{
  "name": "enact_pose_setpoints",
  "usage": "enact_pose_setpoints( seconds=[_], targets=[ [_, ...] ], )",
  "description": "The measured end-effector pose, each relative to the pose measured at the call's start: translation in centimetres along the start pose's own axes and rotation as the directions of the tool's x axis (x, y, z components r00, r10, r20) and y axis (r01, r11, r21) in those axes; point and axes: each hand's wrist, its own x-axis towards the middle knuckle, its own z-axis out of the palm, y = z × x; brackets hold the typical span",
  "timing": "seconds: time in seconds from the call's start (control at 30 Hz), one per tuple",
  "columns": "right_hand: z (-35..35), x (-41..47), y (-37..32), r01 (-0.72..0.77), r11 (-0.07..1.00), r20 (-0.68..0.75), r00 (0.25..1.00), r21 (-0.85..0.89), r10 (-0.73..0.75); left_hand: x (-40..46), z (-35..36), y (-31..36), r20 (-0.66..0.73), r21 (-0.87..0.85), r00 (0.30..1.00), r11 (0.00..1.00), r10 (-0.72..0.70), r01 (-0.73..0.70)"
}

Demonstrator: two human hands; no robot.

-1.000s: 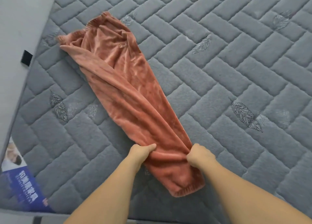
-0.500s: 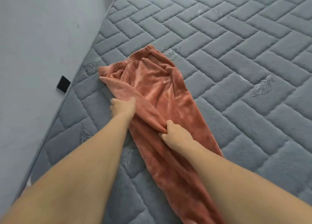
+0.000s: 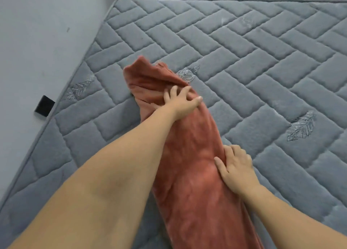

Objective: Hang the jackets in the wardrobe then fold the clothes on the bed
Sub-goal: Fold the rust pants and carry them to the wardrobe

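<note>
- Since half a second back, the waistband end of the rust-coloured trousers (image 3: 189,155) has come off the bed and now bunches up in a raised, crumpled peak, where before it lay spread flat; both hands have let go of the folded edge they were pinching and moved onto the top of the cloth.
- Biggest thing in view, the grey quilted mattress (image 3: 244,61) fills the frame, its brick-pattern stitching running out to the far edge, embroidered leaf motifs dotted across it.
- Along the left, a pale wall (image 3: 37,42) meets the mattress edge, a small black square fitting (image 3: 44,106) on it, right beside the edge.
- Now the trousers: a long narrow band of fleecy fabric lying diagonally on the mattress, from the bunched far end near the left side down to the bottom of the frame.
- Left hand (image 3: 182,101) reaches to the far end, fingers spread and only lightly bent, resting on top of the bunched cloth, thumb out to the right.
- Right hand (image 3: 235,166) lies flat on the right edge of the trousers midway along, fingers straight, pressing down on the fabric.
</note>
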Motion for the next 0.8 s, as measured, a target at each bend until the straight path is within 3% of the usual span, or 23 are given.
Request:
enact_pose_setpoints(
  seconds=[0.07,0.13,0.27,0.37,0.53,0.6,0.7,0.8],
  targets=[
    [2.4,0.0,1.3,0.004,0.998,-0.146,0.989,0.058,0.004,2.2,3.0,-2.4,0.122,0.117,0.988,0.990,-0.099,0.085],
    [4.1,0.2,1.9,0.054,0.996,-0.258,0.966,0.074,-0.033,3.3,5.6,-4.3,0.011,0.227,0.997,0.971,-0.079,0.075],
    [4.9,0.6,2.7,0.087,0.992,-0.235,0.970,0.096,-0.062,3.9,7.5,-3.7,-0.267,0.410,0.962,0.910,0.050,0.066],
    [4.5,0.6,2.7,0.083,0.992,-0.219,0.974,0.096,-0.060,6.3,4.7,-3.2,-0.326,0.389,0.945,0.916,0.039,0.096],
    [5.0,0.7,3.0,0.067,0.993,-0.182,0.982,0.094,-0.049,10.7,-0.2,-3.6,-0.098,0.444,0.994,0.896,0.053,-0.004],
    [4.9,0.8,2.9,0.063,0.993,-0.175,0.984,0.097,-0.046,10.8,-0.6,-2.7,-0.071,0.442,0.997,0.897,0.040,-0.004],
    [4.6,0.9,2.7,0.068,0.994,-0.168,0.984,0.082,-0.053,6.9,1.3,-1.2,-0.175,0.408,0.979,0.912,0.107,-0.026],
    [4.6,0.9,2.8,0.072,0.994,-0.178,0.982,0.077,-0.057,-2.6,6.1,-2.0,-0.284,0.404,0.932,0.910,0.226,-0.098]
  ],
)
